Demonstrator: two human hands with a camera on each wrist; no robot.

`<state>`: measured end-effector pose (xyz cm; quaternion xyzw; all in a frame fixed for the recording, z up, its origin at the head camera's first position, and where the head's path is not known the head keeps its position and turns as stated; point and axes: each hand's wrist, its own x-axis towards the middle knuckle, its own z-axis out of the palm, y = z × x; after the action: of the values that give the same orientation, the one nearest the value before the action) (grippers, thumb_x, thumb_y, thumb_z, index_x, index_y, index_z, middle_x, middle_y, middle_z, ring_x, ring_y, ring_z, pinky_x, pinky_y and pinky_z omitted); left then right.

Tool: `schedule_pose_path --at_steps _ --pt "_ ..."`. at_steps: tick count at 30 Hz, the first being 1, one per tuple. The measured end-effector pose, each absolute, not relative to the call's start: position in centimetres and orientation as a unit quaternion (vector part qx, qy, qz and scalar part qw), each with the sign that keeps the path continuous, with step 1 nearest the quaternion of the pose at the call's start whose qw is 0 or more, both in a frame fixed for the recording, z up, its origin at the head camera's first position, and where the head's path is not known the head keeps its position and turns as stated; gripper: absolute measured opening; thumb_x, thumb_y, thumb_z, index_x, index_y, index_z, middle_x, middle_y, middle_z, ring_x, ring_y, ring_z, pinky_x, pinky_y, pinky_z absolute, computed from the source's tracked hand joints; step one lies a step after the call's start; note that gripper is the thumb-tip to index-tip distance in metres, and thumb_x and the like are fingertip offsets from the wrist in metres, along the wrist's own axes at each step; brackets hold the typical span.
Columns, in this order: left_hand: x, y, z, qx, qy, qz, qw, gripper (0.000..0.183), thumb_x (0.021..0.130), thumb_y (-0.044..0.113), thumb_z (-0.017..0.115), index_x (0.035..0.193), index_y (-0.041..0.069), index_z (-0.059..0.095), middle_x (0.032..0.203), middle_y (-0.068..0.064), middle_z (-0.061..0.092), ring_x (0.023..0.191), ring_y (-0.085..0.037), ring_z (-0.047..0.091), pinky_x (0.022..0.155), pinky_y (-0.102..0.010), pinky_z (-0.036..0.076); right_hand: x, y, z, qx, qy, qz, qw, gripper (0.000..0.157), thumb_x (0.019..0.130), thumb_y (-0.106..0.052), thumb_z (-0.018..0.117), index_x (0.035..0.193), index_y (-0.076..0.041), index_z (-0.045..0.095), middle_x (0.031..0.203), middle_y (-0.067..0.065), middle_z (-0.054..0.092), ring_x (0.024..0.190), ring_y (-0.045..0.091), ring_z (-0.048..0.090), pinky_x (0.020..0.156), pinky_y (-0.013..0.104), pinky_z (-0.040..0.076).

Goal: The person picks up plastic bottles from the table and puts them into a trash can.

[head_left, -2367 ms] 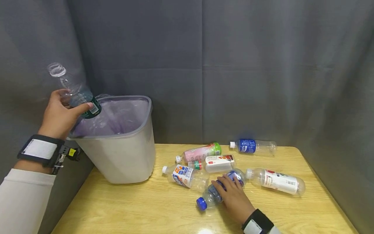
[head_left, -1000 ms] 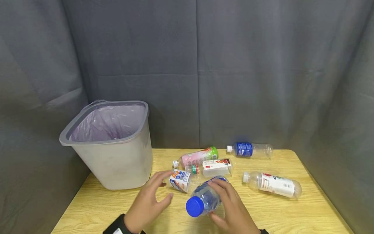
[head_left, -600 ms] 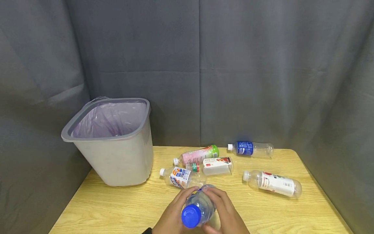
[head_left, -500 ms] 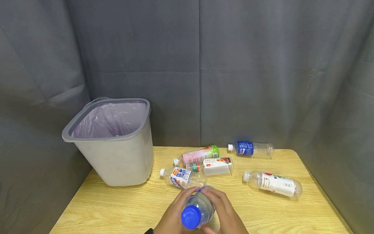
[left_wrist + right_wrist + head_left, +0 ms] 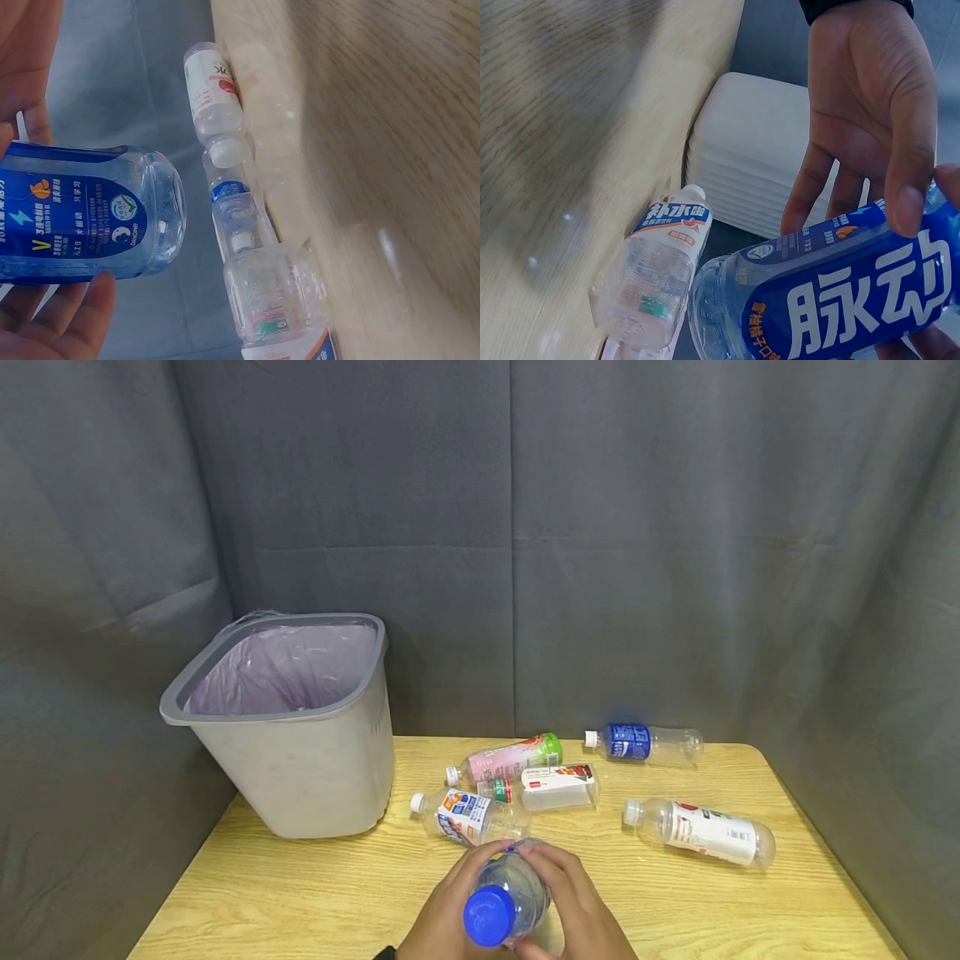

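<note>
A clear plastic bottle point(image 5: 528, 897) with a blue cap point(image 5: 489, 916) is held above the table, its cap turned up toward the head camera. Its blue label point(image 5: 855, 292) faces the right wrist camera. My left hand point(image 5: 444, 914) grips one side of it, fingers curled round. On the other side my right hand point(image 5: 583, 910) holds it, fingers and thumb round the body. The left wrist view shows the bottle's base point(image 5: 166, 214) clear of the table. Just beyond lies a white-capped bottle point(image 5: 465, 816) with an orange and blue label.
A grey bin point(image 5: 300, 777) with a purple liner stands at the left. Behind lie a pink and green bottle point(image 5: 513, 760), a white-labelled bottle point(image 5: 558, 787) and a blue-labelled bottle point(image 5: 630, 742). Another white-labelled bottle point(image 5: 708, 832) lies right. Grey curtains point(image 5: 637, 543) surround the table point(image 5: 300, 902).
My left hand, earlier holding a green-labelled bottle over the bin, has come to the blue-capped bottle without it. My right hand has lifted the blue-capped bottle. The last half second shows hardly any motion.
</note>
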<state>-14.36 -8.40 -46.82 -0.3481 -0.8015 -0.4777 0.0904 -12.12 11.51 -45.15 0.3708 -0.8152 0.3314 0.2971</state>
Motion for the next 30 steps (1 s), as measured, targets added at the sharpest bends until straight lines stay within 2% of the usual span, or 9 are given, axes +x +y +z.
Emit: schedule_pose_path --at_steps 7,11,14,17,21,24,30 --pt "-14.6 -9.0 -45.8 -0.339 -0.807 -0.47 0.113 0.103 0.062 0.024 0.089 0.144 0.024 0.028 0.139 0.004 0.039 0.123 -0.02 0.041 0.094 -0.05 0.042 -12.0 12.0 -44.6 0.344 -0.834 0.325 0.284 0.085 0.076 -0.044 0.076 0.141 -0.006 0.037 0.137 0.005 0.039 0.118 0.022 0.046 0.084 0.045 0.051" --pt "-15.1 -10.0 -44.3 -0.331 -0.806 -0.467 0.15 0.099 0.063 0.015 0.088 0.143 0.02 0.03 0.139 0.002 0.04 0.124 -0.022 0.04 0.094 -0.054 0.041 -12.5 13.2 -44.4 0.338 -0.845 0.304 0.283 0.083 0.079 -0.047 0.073 0.141 -0.006 0.036 0.137 0.006 0.039 0.118 0.022 0.045 0.083 0.046 0.051" --pt "-15.7 -11.1 -42.7 -0.325 -0.801 -0.468 0.181 0.096 0.063 0.011 0.087 0.142 0.015 0.033 0.138 -0.001 0.042 0.124 -0.025 0.04 0.094 -0.055 0.039 -13.4 14.6 -44.6 0.33 -0.854 0.289 0.279 0.08 0.081 -0.043 0.072 0.142 -0.007 0.035 0.137 0.009 0.039 0.119 0.023 0.044 0.084 0.046 0.05" --pt "-16.1 -12.4 -40.0 -0.312 -0.797 -0.473 0.211 0.095 0.062 0.008 0.087 0.141 0.013 0.034 0.137 -0.003 0.043 0.123 -0.025 0.042 0.096 -0.05 0.039 -14.6 16.5 -45.2 0.312 -0.87 0.276 0.264 0.079 0.082 -0.036 0.073 0.144 -0.01 0.032 0.137 0.009 0.038 0.12 0.023 0.042 0.086 0.046 0.048" --pt "-16.0 -14.2 -35.3 -0.314 -0.751 -0.531 0.236 0.089 0.062 -0.011 0.081 0.138 0.001 0.035 0.136 -0.012 0.044 0.12 -0.027 0.043 0.097 -0.037 0.04 -16.7 19.3 -46.7 0.271 -0.897 0.244 0.248 0.081 0.079 -0.03 0.076 0.144 -0.014 0.032 0.136 0.01 0.039 0.119 0.026 0.041 0.088 0.051 0.044" --pt "-15.6 -15.7 -31.7 -0.315 -0.733 -0.541 0.266 0.087 0.061 -0.021 0.076 0.136 -0.005 0.034 0.135 -0.017 0.044 0.12 -0.027 0.043 0.098 -0.03 0.04 -18.4 21.7 -48.0 0.229 -0.92 0.212 0.239 0.08 0.076 -0.029 0.078 0.142 -0.013 0.036 0.134 0.015 0.04 0.118 0.032 0.041 0.09 0.057 0.039" --pt "-15.5 -19.5 -26.0 -0.279 -0.756 -0.459 0.373 0.089 0.058 -0.019 0.077 0.136 0.0 0.04 0.13 -0.013 0.05 0.114 -0.025 0.049 0.094 -0.027 0.042 -21.2 27.0 -49.2 0.165 -0.943 0.174 0.23 0.078 0.071 -0.025 0.08 0.134 0.0 0.042 0.129 0.028 0.041 0.117 0.045 0.037 0.094 0.063 0.028"
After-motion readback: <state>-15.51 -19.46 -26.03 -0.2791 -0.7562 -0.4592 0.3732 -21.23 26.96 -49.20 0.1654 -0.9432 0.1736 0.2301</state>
